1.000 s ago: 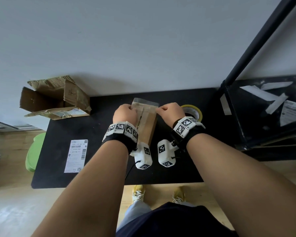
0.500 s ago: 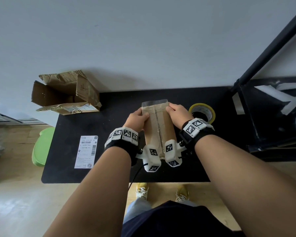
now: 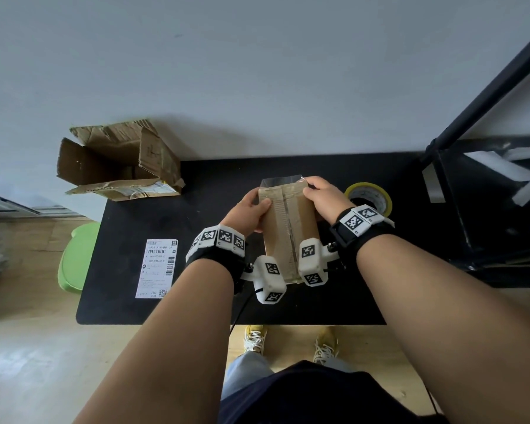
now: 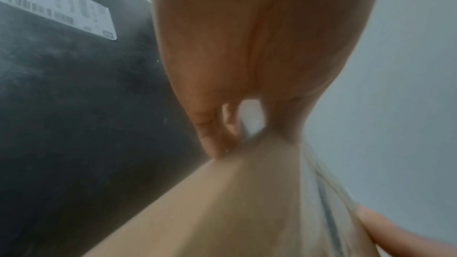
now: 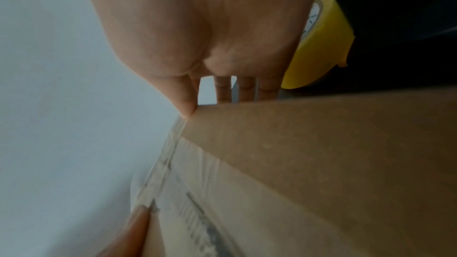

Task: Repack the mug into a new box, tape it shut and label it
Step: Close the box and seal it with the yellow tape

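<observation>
while the left hand (image 3: 248, 213) and right hand (image 3: 322, 198) each grip it, the taped box (image 3: 289, 228) tilts.

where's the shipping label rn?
Head view: the shipping label lies flat on the black table, left of the left hand, below the torn old box.

Box (image 3: 289, 228) mid-table (image 3: 196, 307), between both hands; tape roll (image 3: 369, 197) just right; label (image 3: 157, 267) left; torn carton (image 3: 117, 162) at far-left corner.
</observation>
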The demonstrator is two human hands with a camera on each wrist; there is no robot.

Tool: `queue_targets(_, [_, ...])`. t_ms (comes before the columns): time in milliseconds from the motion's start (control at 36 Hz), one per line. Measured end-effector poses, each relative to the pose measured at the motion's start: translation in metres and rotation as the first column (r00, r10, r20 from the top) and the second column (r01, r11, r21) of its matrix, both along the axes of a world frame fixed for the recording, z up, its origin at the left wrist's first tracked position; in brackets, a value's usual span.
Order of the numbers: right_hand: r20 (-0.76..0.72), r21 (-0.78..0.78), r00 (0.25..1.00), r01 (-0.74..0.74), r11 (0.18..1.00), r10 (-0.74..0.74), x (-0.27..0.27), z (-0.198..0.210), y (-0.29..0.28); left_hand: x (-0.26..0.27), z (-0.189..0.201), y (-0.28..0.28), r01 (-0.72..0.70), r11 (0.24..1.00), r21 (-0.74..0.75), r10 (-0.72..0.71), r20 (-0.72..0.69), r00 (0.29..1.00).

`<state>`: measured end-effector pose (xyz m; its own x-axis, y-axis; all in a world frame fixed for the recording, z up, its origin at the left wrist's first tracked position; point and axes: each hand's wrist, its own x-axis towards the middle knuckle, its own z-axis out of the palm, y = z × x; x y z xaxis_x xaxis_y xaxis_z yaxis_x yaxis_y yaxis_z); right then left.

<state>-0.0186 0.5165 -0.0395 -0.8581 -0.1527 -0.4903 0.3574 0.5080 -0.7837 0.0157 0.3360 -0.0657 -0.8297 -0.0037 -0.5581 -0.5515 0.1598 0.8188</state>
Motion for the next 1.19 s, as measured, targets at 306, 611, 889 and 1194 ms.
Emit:
queue_targets(306, [-0.020,0.015,1.000,0.015,1.000,-0.015,-0.004,-0.002,-0.001,0.000,0.003,-0.003,0.068,0.990,-0.120,-0.074,-0.041,0.996])
queue_targets(611, [-0.038,0.027,0.996,0.076,0.997,-0.075,0.007,-0.003,0.002,-0.002,0.010,0.004,0.070,0.961,-0.268,-0.096,-0.084,0.992])
queue_targets(889, [-0.419,0.312,0.907,0.114,0.943,0.029,0.015,-0.001,0.004,0.004,0.030,0.018,-0.116,0.698,-0.707,-0.193,-0.341,0.920])
queue_targets(1194, [-0.486,0.539,0.743,-0.161,0.827,0.461,0.018,0.003,-0.006,0.004,0.025,0.027,0.079,0.562,-0.824,-0.540,-0.292,0.789])
